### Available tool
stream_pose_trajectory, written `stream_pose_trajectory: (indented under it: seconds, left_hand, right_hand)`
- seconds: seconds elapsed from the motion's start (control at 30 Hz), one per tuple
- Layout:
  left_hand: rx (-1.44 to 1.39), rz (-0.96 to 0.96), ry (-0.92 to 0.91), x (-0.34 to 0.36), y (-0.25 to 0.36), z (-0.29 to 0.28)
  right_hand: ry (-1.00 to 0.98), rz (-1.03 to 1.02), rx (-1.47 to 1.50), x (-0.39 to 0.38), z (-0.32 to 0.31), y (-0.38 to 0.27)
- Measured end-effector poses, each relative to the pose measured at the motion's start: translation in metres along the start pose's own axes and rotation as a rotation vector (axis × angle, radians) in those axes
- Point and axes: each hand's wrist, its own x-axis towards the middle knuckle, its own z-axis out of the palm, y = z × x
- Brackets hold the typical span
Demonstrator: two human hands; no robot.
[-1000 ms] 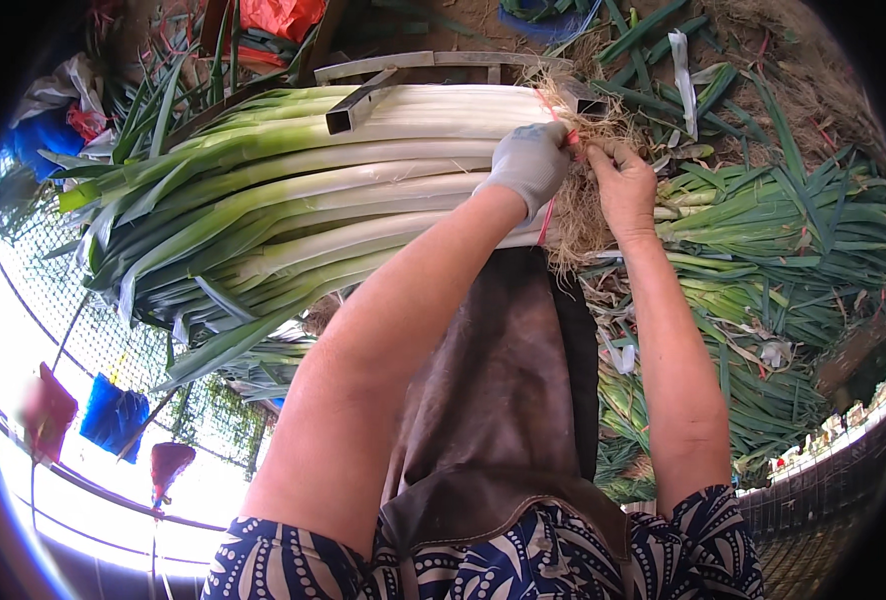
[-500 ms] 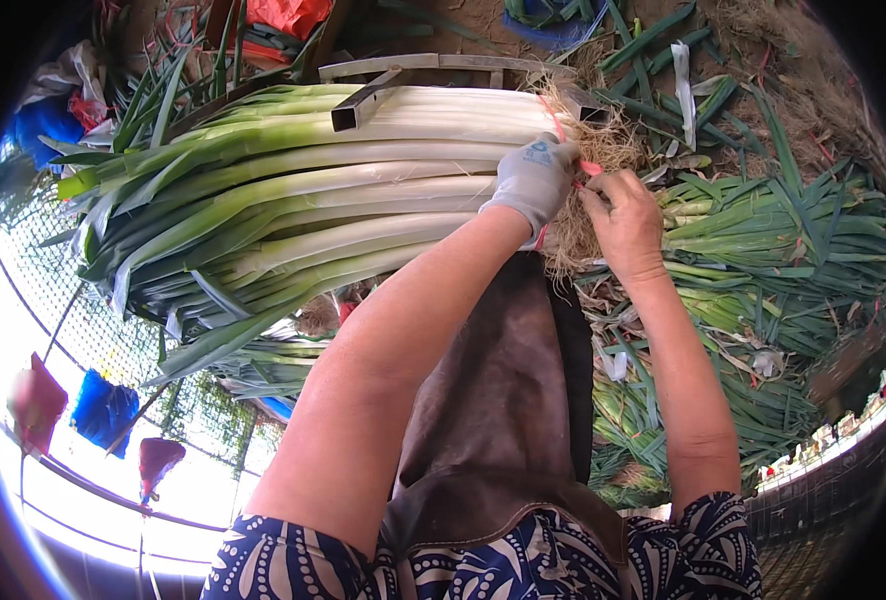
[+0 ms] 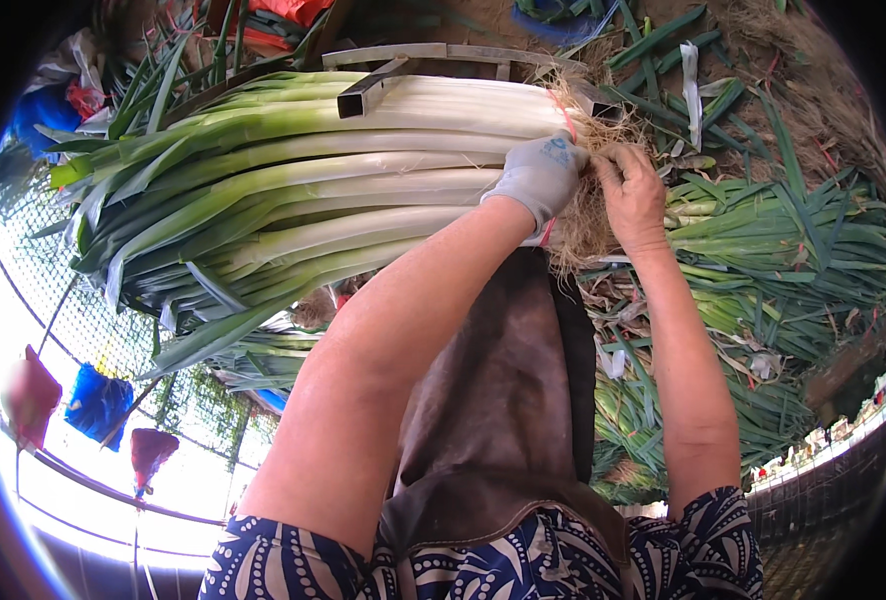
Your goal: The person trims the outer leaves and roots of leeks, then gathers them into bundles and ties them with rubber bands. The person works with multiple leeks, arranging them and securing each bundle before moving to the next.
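A thick bundle of leeks (image 3: 363,150) lies crosswise before me, with green leaves to the left and pale stems leading to shaggy roots (image 3: 581,232) at the right. Around the root end runs a pink tie (image 3: 561,108). My left hand (image 3: 543,172), in a grey-white glove, is closed on the tie against the stems. Bare and close to the left fingertips, my right hand (image 3: 635,195) pinches thumb and fingers together at the roots. The short stretch of tie between the two hands is mostly hidden by the fingers.
A metal frame with a square-tube bar (image 3: 375,88) stands over the bundle's far side. More leeks (image 3: 803,235) are piled at the right. Loose leaves and a white strip (image 3: 690,95) litter the ground beyond. Mesh fencing with a blue bag (image 3: 100,405) is at the left.
My right hand has come slightly up and closer to the left glove. The pink strand seen between the hands earlier is now mostly covered. The left hand has shifted slightly right.
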Motion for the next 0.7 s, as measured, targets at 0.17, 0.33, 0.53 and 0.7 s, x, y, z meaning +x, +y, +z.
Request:
stream_pose_trajectory:
  seconds: [0.17, 0.33, 0.53, 0.7]
  left_hand:
    - [-0.037, 0.044, 0.001, -0.002, -0.002, -0.006]
    - [-0.067, -0.096, 0.061, -0.01, 0.003, -0.002]
    - [-0.069, -0.181, 0.032, -0.012, 0.004, -0.007]
    - [-0.061, -0.203, 0.022, -0.014, 0.004, -0.007]
  right_hand:
    - [-0.075, 0.427, 0.268, -0.004, 0.014, 0.008]
    - [0.005, 0.772, 0.638, -0.02, 0.045, 0.017]
    - [-0.006, 0.94, 0.775, -0.016, 0.034, -0.006]
    - [-0.104, 0.787, 0.817, -0.021, 0.027, -0.005]
